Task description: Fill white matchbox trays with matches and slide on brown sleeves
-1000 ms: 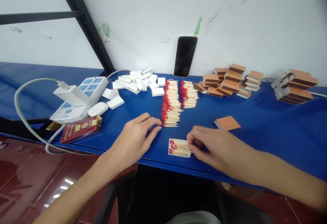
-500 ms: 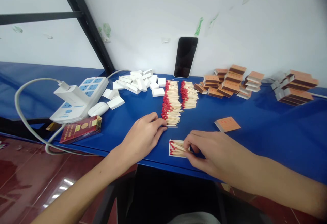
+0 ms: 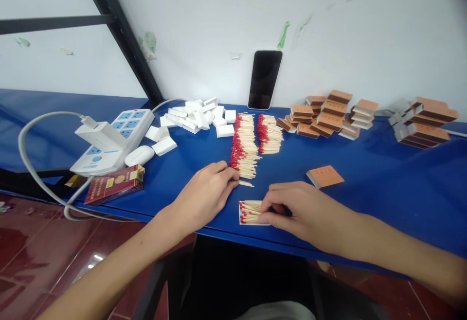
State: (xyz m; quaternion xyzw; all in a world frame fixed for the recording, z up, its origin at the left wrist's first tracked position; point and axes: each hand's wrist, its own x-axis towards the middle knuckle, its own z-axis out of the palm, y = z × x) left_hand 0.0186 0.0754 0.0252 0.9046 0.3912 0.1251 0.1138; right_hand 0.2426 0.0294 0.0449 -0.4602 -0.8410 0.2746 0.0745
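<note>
My left hand (image 3: pixel 204 196) lies on the blue table (image 3: pixel 383 184), its fingertips pinching a match at the near end of a long row of red-tipped matches (image 3: pixel 243 146). A second, shorter row of matches (image 3: pixel 269 133) sits just right of it. My right hand (image 3: pixel 299 210) holds the right end of a small white tray (image 3: pixel 248 212) filled with matches near the table's front edge. An orange matchbox sleeve (image 3: pixel 324 176) lies flat just behind my right hand.
White inner trays (image 3: pixel 197 118) are heaped at the back left. Orange matchboxes (image 3: pixel 328 115) are stacked at the back right, more (image 3: pixel 423 123) farther right. A phone (image 3: pixel 264 80) leans on the wall. A power strip (image 3: pixel 115 137), white mouse (image 3: pixel 140 155) and red packet (image 3: pixel 113 184) lie at left.
My left hand slid right to the near end of the long match row and drew one match loose. My right hand shifted left over the filled tray.
</note>
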